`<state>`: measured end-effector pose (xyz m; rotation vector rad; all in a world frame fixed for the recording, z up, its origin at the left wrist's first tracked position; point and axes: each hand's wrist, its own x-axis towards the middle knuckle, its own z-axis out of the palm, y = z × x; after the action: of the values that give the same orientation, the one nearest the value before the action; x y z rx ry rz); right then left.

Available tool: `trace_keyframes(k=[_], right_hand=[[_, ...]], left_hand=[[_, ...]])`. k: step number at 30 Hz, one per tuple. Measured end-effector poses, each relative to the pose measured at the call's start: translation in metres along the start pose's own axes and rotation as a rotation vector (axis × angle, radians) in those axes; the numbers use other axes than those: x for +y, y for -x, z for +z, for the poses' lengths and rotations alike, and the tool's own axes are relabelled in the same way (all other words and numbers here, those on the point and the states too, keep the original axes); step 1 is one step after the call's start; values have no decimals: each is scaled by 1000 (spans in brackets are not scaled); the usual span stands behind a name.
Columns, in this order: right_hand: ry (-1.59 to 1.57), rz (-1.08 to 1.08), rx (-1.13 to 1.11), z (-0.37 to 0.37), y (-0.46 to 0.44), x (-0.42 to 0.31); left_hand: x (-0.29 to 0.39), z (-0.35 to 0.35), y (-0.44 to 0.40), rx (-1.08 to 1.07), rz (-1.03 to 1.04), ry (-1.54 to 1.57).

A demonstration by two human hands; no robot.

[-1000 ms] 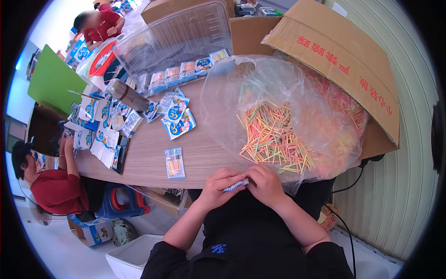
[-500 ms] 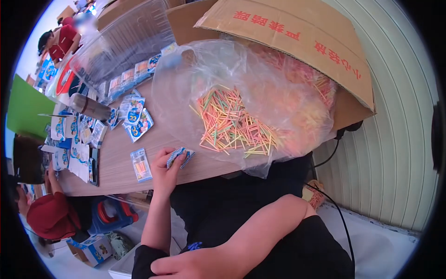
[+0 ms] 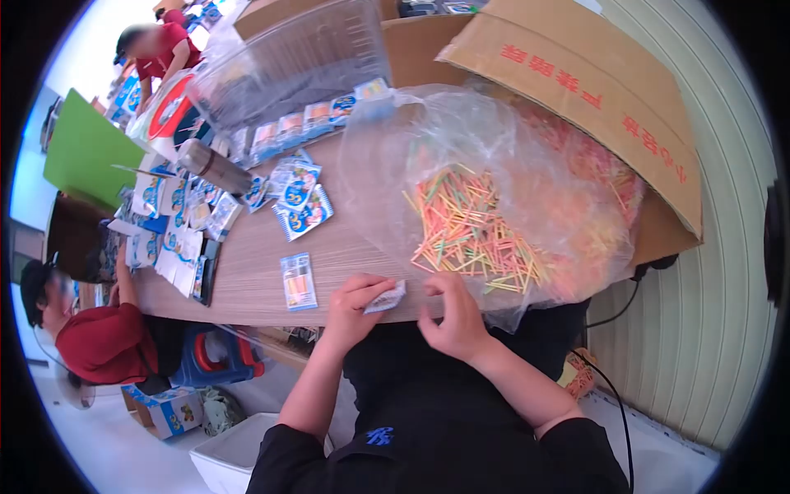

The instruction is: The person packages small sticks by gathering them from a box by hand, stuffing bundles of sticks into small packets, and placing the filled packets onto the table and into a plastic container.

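My left hand (image 3: 354,309) is closed on a small blue-and-white packet (image 3: 388,297) at the table's front edge. Just to its right, my right hand (image 3: 454,317) hangs with curled fingers and the thumb apart, and I see nothing in it. Thin pink, yellow and green sticks (image 3: 469,226) lie heaped at the mouth of a clear plastic bag (image 3: 374,165), beyond my right hand. A flat packet with sticks showing through its window (image 3: 298,281) lies left of my left hand. Farther back is a small pile of similar packets (image 3: 303,210).
A cardboard box (image 3: 576,74) on its side holds the bag. Behind the pile, a clear plastic bin (image 3: 288,66) contains a row of packets. A metal flask (image 3: 214,165), a phone (image 3: 206,276) and paper cartons crowd the left. Co-workers in red (image 3: 103,342) sit nearby.
My right hand has come up from near my body to the table edge, beside the left. The packet in my left hand is now turned differently. The whole view has shifted right.
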<state>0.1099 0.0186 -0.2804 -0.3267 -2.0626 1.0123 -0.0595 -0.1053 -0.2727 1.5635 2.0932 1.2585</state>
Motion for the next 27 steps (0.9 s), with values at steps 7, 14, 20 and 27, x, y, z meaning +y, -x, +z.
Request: trace_keyframes(k=[7, 14, 20, 27], right_hand=[[-91, 284, -236, 7, 1, 4], [4, 151, -316, 12, -3, 11], [3, 171, -318, 18, -4, 17], [-39, 308, -295, 16, -4, 5]], left_hand=[[3, -2, -1, -49, 21, 115], [4, 2, 8, -27, 80, 157], [1, 11, 26, 0, -128, 341], [4, 12, 17, 4, 9, 301]])
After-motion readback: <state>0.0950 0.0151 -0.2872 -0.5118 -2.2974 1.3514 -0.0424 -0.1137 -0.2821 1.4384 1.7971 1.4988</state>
